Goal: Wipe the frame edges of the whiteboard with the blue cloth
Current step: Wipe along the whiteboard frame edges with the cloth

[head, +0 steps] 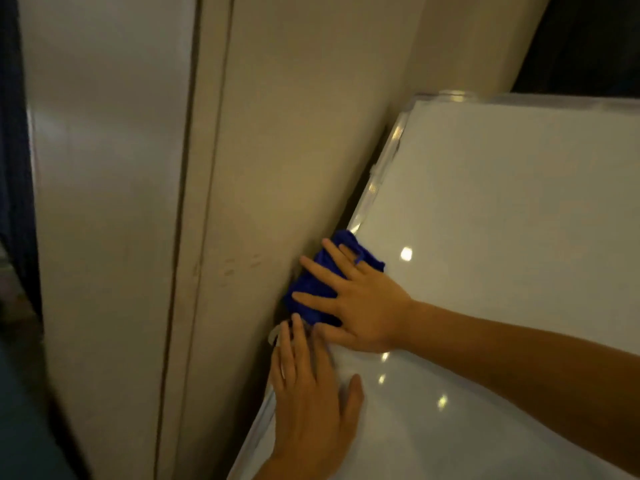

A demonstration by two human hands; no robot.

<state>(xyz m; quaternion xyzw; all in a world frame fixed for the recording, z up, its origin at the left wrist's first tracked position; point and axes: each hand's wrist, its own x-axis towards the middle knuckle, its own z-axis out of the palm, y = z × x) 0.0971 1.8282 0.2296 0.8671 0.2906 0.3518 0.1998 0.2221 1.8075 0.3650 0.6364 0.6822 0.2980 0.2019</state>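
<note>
Right now pressing the blue cloth flat onto the whiteboard left frame edge with the right hand, fingers spread; left hand just below, open, palm down on that same edge.

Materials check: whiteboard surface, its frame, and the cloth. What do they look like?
Whiteboard surface: glossy white, probably coated steel or melamine; sharp ceiling-light reflections show on it.
Frame: silvery strip with bright glints, likely aluminium, though metal-look plastic is possible.
Blue cloth: soft matte fabric, bunched into folds under the right hand; maybe microfibre, weave too blurred to tell.
</note>
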